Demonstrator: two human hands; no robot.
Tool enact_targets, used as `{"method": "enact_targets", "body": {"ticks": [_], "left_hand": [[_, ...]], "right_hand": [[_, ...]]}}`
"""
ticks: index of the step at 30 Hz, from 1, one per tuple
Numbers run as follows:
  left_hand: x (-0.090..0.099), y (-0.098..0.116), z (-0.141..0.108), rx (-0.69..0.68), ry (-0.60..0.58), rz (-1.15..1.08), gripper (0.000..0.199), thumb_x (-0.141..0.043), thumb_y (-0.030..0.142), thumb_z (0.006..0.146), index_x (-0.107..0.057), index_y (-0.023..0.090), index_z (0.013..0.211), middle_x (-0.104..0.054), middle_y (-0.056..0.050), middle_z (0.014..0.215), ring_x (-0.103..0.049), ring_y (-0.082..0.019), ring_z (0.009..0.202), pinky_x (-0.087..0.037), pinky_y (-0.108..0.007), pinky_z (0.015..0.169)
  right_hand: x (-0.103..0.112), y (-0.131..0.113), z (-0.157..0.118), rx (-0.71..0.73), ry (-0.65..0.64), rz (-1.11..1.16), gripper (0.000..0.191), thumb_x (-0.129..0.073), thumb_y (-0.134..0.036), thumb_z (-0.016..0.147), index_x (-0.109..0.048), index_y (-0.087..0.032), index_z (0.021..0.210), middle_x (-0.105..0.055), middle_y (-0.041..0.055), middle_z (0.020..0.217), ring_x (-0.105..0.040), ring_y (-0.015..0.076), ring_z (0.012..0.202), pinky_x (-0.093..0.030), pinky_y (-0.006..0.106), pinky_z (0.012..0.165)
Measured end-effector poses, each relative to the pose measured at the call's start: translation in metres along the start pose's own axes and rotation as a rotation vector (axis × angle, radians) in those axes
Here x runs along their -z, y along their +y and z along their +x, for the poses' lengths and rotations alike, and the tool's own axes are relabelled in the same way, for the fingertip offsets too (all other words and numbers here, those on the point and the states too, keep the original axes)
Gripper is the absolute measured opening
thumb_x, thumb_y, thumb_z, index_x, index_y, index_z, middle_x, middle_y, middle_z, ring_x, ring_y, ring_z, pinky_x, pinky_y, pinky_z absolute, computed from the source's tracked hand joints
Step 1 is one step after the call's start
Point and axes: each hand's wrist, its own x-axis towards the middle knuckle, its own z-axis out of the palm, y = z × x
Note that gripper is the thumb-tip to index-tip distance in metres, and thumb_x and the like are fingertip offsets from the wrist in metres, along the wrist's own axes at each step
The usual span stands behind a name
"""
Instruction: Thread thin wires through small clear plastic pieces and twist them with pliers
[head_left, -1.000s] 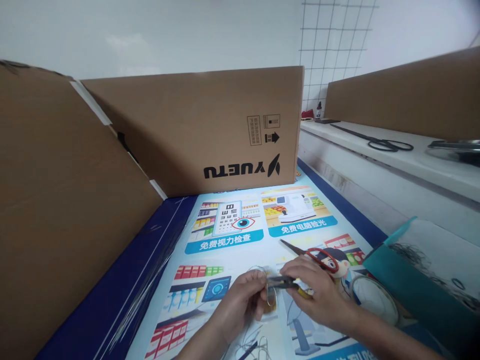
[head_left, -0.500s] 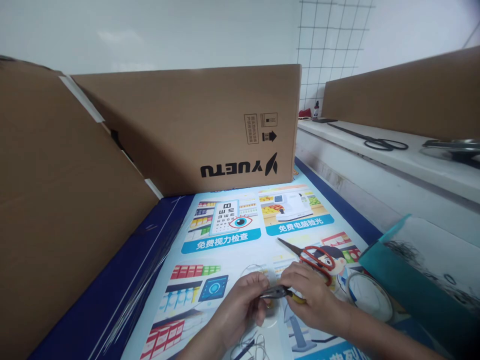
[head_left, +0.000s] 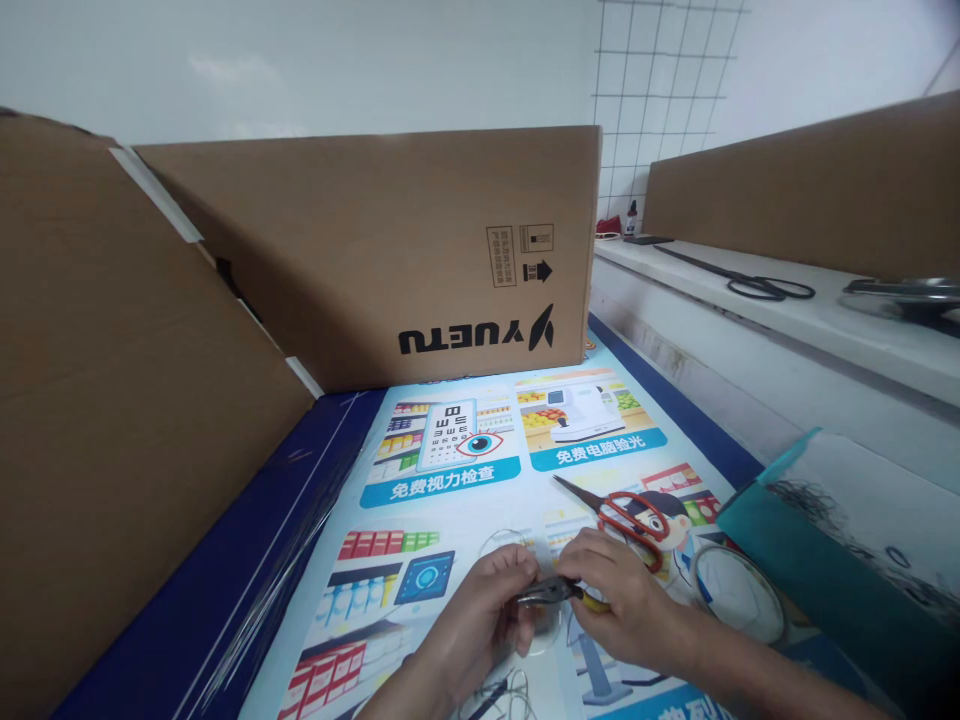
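Observation:
My right hand [head_left: 626,605] is closed around a pair of pliers [head_left: 551,590] with yellow handles, the jaws pointing left. The tips of the jaws reach the fingers of my left hand [head_left: 491,605], which are pinched together. Whatever they pinch is too small and hidden to name. A thin, pale loop [head_left: 506,535] curves out just beyond my left fingers. Below the hands lie thin wire pieces [head_left: 517,695], partly cut off by the frame. Scissors with red handles [head_left: 634,520] rest just past my right hand, blades toward the upper left.
A printed sheet [head_left: 450,515] covers the table. Cardboard panels [head_left: 337,250] stand at the back and left. On the right are a round, white-filled container [head_left: 739,595] and a teal box [head_left: 810,560] with dark thin rings. Black scissors [head_left: 765,287] lie on the white ledge [head_left: 832,310].
The pliers' jaws have shifted very slightly left and turned a little at my left fingers. Both hands stay in nearly the same place, and the view has moved marginally.

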Motion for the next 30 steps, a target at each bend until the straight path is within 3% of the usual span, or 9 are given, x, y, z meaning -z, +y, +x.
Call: {"method": "enact_targets", "body": {"ticks": [4,8,14,18,22,27,30], "left_hand": [[0.000,-0.003,0.001,0.012,0.004,-0.027,0.019,-0.058,0.029,0.079,-0.051,0.015,0.067,-0.057,0.001,0.053,-0.046,-0.005,0.031,-0.022,-0.016,0.033],[-0.001,-0.006,0.003,0.034,0.051,-0.037,0.022,-0.059,0.033,0.078,-0.050,0.017,0.066,-0.050,0.003,0.042,-0.042,-0.006,0.029,-0.025,-0.015,0.032],[-0.001,-0.006,0.002,0.016,0.067,-0.019,0.022,-0.059,0.035,0.078,-0.051,0.016,0.069,-0.051,0.003,0.044,-0.044,-0.006,0.030,-0.031,-0.016,0.032],[-0.001,-0.005,0.002,0.018,0.037,-0.026,0.018,-0.058,0.030,0.078,-0.053,0.015,0.071,-0.056,0.001,0.052,-0.046,-0.006,0.033,-0.033,-0.017,0.034],[-0.002,-0.003,0.000,-0.005,-0.001,0.000,0.013,-0.057,0.027,0.079,-0.055,0.014,0.076,-0.061,-0.002,0.067,-0.050,-0.006,0.038,-0.034,-0.017,0.037],[-0.002,0.000,-0.001,-0.022,-0.015,0.026,0.024,-0.058,0.023,0.079,-0.057,0.015,0.101,-0.062,-0.005,0.076,-0.056,-0.009,0.047,-0.039,-0.019,0.044],[-0.003,0.001,-0.001,-0.039,-0.033,0.028,0.024,-0.060,0.021,0.076,-0.058,0.014,0.099,-0.062,-0.005,0.079,-0.057,-0.010,0.051,-0.040,-0.019,0.045]], "right_hand": [[0.000,-0.001,0.001,-0.038,0.020,0.035,0.032,-0.050,-0.002,0.069,-0.053,-0.019,0.095,-0.057,0.0055,0.087,-0.053,0.0171,0.083,-0.046,0.029,0.073],[-0.002,0.000,0.001,-0.035,0.006,0.022,0.029,-0.051,-0.004,0.070,-0.054,-0.019,0.095,-0.057,0.0059,0.088,-0.053,0.0176,0.084,-0.045,0.031,0.075],[-0.002,0.000,-0.002,-0.028,-0.036,-0.018,0.030,-0.050,-0.004,0.068,-0.054,-0.017,0.094,-0.057,0.0065,0.088,-0.051,0.0182,0.083,-0.044,0.032,0.075],[-0.001,0.000,0.000,-0.124,-0.016,0.043,0.020,-0.051,-0.006,0.070,-0.055,-0.017,0.085,-0.057,0.0040,0.082,-0.052,0.0163,0.078,-0.042,0.028,0.070],[0.002,-0.002,0.007,-0.378,-0.016,0.256,0.007,-0.053,-0.010,0.071,-0.054,-0.017,0.072,-0.053,-0.0019,0.066,-0.048,0.0118,0.063,-0.037,0.023,0.057],[0.003,-0.004,0.012,-0.598,0.001,0.753,0.006,-0.056,-0.012,0.070,-0.052,-0.016,0.072,-0.053,-0.0033,0.066,-0.047,0.0101,0.062,-0.036,0.021,0.057],[0.002,-0.003,0.011,-0.694,0.023,0.928,0.011,-0.063,-0.016,0.068,-0.053,-0.015,0.073,-0.051,-0.0035,0.065,-0.045,0.0090,0.060,-0.035,0.021,0.057]]}}
